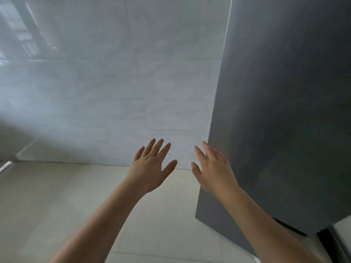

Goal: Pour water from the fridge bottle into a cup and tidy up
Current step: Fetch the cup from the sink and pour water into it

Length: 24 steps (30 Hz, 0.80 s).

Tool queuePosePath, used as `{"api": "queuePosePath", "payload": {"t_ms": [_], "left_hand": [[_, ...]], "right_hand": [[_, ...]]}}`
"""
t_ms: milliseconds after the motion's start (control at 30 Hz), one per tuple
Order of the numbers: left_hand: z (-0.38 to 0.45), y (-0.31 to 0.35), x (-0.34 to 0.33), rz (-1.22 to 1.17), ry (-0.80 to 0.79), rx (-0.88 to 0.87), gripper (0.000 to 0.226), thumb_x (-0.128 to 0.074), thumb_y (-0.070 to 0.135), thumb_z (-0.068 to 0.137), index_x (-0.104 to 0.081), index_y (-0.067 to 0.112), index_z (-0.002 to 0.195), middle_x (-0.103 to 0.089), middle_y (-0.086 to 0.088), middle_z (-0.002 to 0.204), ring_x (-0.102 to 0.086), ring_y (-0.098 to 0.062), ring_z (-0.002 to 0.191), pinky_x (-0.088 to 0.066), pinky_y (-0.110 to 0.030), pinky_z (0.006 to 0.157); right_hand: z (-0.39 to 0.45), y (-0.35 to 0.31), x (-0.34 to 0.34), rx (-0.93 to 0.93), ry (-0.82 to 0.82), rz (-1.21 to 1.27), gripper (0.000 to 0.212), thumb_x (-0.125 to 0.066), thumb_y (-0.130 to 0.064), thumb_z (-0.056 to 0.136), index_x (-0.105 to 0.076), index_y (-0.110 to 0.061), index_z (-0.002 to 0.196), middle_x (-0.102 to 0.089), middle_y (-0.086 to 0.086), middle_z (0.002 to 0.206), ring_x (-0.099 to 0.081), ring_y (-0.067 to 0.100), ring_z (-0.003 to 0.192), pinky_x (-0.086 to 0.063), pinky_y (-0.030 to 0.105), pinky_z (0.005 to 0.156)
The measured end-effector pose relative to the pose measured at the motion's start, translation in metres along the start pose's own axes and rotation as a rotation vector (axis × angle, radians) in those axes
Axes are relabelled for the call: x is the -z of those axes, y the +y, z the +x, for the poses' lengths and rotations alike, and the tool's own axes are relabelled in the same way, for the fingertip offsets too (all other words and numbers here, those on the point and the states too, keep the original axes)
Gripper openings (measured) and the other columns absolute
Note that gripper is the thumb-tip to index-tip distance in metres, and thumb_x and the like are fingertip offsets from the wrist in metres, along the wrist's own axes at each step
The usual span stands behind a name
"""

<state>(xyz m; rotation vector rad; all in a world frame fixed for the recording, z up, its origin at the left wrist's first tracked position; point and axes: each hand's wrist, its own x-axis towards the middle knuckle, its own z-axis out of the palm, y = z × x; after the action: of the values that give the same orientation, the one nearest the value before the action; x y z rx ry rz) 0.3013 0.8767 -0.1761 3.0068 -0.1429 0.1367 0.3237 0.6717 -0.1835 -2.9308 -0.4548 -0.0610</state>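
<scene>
Both our forearms run up from the bottom edge of the frame toward its centre, bare and empty-handed. Our left hand (152, 166) sits just left of centre with its fingers straight and spread, palm turned away from us, holding nothing. Our right hand (212, 168) is just beside it on the right, fingers likewise straight and loosely fanned, its fingertips close against the near edge of the dark grey fridge (284, 111) that fills the right side of the frame. Whether those fingertips actually touch the panel we cannot tell.

Behind the hands, a pale tiled wall (114, 73) takes up the upper left and centre, and a cream tiled floor (57, 205) spreads across the lower left.

Neither the water bottle nor the cup shows anywhere; we judge the bottle to be inside the fridge, so the pouring has not begun.

We see the grey panel only as a flat face with no handle in view, so our right hand may grope along the wrong edge. If this panel is an open door, a careless push from flat fingers could swing it hard toward the wall. With both hands reaching at once and so close together, they could also crowd each other at the fridge's edge.
</scene>
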Motion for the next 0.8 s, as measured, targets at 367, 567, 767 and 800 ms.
{"api": "queuePosePath", "payload": {"t_ms": [367,567,767,800], "left_hand": [[-0.110,-0.136,0.043,0.076,0.067,0.275,0.091,0.009,0.076,0.077,-0.005,0.035,0.158,-0.005,0.008,0.166,0.002,-0.013,0.153,-0.005,-0.037,0.124],[-0.185,-0.219,0.063,0.129,0.119,0.426,0.083,0.001,0.074,0.086,-0.007,0.033,0.158,-0.012,0.005,0.166,-0.007,-0.015,0.153,-0.009,-0.037,0.122],[-0.257,-0.273,0.079,0.123,0.111,0.597,0.079,-0.007,0.073,0.090,-0.003,0.035,0.158,-0.010,0.005,0.166,-0.004,-0.015,0.153,-0.006,-0.040,0.124],[-0.269,-0.280,0.082,0.123,0.111,0.625,0.078,-0.009,0.072,0.090,-0.004,0.035,0.158,-0.010,0.005,0.166,-0.004,-0.015,0.153,-0.005,-0.040,0.123]], "right_hand": [[0.011,-0.187,-0.013,0.307,-0.070,0.066,0.056,-0.020,-0.047,0.103,-0.017,-0.025,0.155,-0.016,0.002,0.162,-0.011,0.018,0.149,-0.009,0.040,0.121],[-0.001,-0.283,-0.019,0.416,-0.114,0.010,0.057,-0.021,-0.048,0.102,-0.018,-0.025,0.154,-0.020,0.002,0.161,-0.013,0.019,0.148,-0.009,0.039,0.121],[-0.013,-0.368,-0.032,0.539,-0.136,0.004,0.058,-0.022,-0.048,0.102,-0.019,-0.024,0.154,-0.022,0.003,0.160,-0.016,0.020,0.146,-0.011,0.038,0.119],[-0.015,-0.382,-0.034,0.565,-0.144,0.004,0.058,-0.022,-0.048,0.102,-0.018,-0.024,0.154,-0.022,0.003,0.160,-0.016,0.020,0.146,-0.011,0.037,0.118]]}}
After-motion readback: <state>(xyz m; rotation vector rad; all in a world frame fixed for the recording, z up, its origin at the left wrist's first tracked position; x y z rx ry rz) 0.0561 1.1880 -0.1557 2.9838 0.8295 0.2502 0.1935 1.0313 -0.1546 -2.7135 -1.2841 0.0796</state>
